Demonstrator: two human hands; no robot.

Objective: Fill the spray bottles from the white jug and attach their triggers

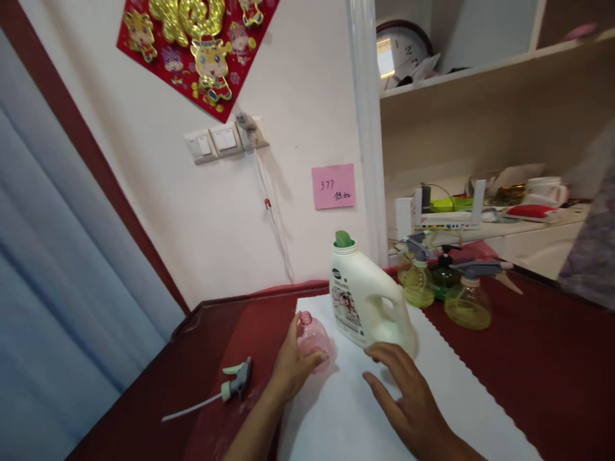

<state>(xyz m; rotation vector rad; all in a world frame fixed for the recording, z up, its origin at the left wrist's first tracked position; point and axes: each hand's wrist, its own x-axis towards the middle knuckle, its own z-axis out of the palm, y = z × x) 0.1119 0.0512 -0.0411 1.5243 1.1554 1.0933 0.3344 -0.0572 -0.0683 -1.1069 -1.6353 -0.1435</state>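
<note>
My left hand (291,365) is wrapped around a small clear pink bottle (312,339) with no cap, standing on a white mat (432,397). My right hand (408,397) hovers over the mat with fingers spread, its fingertips close to the base of a white handled jug (365,301) with an open mouth and a green flip lid. A spray trigger head with a long dip tube (230,384) lies on the dark red table (552,365), to the left of my left hand.
Three spray bottles, two yellow (468,301) (416,278) and one dark green (444,272), stand behind the jug. A side counter (528,230) holds a router, cups and clutter. A wall with switches, a cable and a pink note (333,186) is behind. Curtains hang at left.
</note>
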